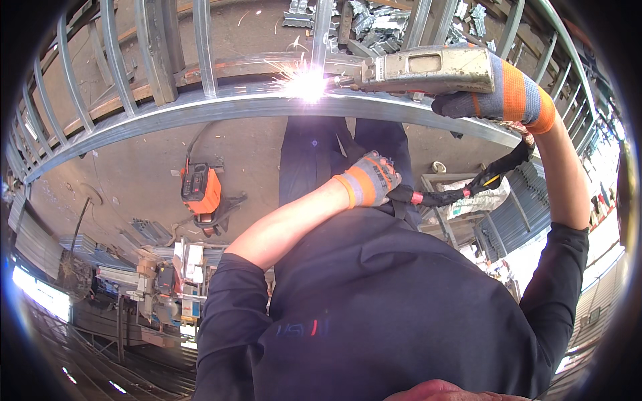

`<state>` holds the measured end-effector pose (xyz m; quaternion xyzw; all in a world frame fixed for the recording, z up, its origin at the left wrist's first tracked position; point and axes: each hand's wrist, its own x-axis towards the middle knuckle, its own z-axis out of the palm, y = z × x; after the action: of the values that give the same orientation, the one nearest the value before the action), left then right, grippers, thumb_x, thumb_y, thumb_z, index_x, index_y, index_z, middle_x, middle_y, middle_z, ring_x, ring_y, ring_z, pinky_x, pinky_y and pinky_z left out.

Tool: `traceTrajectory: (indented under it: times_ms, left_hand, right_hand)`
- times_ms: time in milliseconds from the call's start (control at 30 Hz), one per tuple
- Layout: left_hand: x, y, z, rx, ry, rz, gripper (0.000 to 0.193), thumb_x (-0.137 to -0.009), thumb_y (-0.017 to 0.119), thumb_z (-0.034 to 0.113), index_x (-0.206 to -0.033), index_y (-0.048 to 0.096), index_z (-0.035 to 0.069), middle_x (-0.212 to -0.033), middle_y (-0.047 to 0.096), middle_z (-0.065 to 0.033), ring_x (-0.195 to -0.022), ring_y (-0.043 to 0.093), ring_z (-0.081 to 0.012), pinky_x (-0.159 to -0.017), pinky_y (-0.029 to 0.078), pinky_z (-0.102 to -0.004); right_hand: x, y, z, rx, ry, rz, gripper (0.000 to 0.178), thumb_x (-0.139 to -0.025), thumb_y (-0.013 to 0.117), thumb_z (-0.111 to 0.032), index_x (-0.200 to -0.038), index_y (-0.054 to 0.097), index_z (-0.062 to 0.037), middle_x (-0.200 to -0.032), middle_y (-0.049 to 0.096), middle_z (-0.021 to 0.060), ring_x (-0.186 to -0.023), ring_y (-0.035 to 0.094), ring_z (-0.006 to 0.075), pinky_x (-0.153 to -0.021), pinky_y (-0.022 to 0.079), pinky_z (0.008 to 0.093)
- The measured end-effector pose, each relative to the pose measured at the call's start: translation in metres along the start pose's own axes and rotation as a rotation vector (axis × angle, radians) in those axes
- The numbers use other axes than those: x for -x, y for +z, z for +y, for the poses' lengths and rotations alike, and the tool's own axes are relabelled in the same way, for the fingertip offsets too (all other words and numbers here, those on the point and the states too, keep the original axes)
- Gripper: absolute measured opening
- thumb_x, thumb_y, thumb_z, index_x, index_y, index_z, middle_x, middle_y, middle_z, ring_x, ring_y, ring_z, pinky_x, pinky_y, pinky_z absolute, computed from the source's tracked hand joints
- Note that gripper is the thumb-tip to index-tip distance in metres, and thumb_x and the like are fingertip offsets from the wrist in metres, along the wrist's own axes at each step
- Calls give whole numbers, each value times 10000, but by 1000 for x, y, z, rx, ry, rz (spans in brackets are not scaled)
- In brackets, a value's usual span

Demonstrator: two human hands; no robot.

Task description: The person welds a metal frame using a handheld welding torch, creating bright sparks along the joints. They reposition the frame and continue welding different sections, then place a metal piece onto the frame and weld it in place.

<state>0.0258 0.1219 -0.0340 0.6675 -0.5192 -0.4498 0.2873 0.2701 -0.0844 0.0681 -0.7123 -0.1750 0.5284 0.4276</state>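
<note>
While held out at the far right in an orange-and-grey knitted glove, grasps the boxy, scuffed beige-grey welding gun with the right hand, closed firmly round its right end. Clenches the left hand, gloved alike, near the waist and just beside a black-wrapped cable; cannot tell whether also gripping it.

Points the gun's tip left, toward a blinding white arc on a long silver steel rail. Probably at the foot of an upright silver steel bar, though too glaring to tell.

Could wander off the joint if steadied by one hand alone, or burn through if kept too long on one spot. Could also scorch the bare right forearm or the dark trousers on the near side of the rail, through flying sparks. Could drag the gun aside by snagging the cable near the white sack at right.

Farther out, to the left, an orange-and-black box-shaped machine on the floor; beyond the rail, a heap of silver metal offcuts.
</note>
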Motion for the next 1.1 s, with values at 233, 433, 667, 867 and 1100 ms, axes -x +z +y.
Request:
traceTrajectory:
  times_ms: [233, 433, 667, 867, 1100]
  left_hand:
    - [-3, -4, 1, 5, -12, -57, 533, -866, 747, 478, -1210, 662, 80, -1103, 721, -107, -1107, 675, -280, -986, 480, -449]
    - [-3, -6, 0, 15, -5, -42, 530, -871, 745, 470, -1219, 662, 79, -1103, 723, -101, -1116, 674, -277, -990, 479, -446]
    - [-6, -4, 0, 14, -10, -57, 531, -873, 744, 464, -1223, 657, 74, -1099, 724, -105, -1125, 673, -274, -994, 484, -451]
    - [-12, -9, 5, -44, -68, -21, 518, -867, 750, 467, -1198, 658, 79, -1058, 717, -91, -1102, 674, -276, -977, 490, -452]
    - [-26, -15, 23, -28, -186, 22, 436, -815, 792, 455, -1073, 711, 113, -1011, 721, -102, -1040, 695, -288, -921, 508, -429]
  right_hand:
    - [5, -3, -8, -109, 231, -28, 449, -794, 812, -36, -1234, 728, -9, -1033, 775, 77, -916, 699, 119, -879, 573, 298]
    - [9, 0, 1, -114, 198, -13, 449, -797, 772, -2, -1243, 719, 0, -1073, 757, 91, -927, 688, 122, -866, 572, 297]
    - [13, 1, 19, -48, -21, -15, 434, -810, 775, -15, -1240, 716, 4, -1074, 755, 82, -929, 689, 121, -855, 575, 294]
    - [14, -5, 15, -196, 123, -47, 453, -807, 793, -23, -1252, 714, -4, -1075, 756, 75, -945, 680, 111, -890, 564, 303]
    - [48, -15, 14, -198, 243, 96, 514, -816, 813, -123, -1312, 705, -44, -1084, 766, 39, -923, 657, 88, -836, 545, 272]
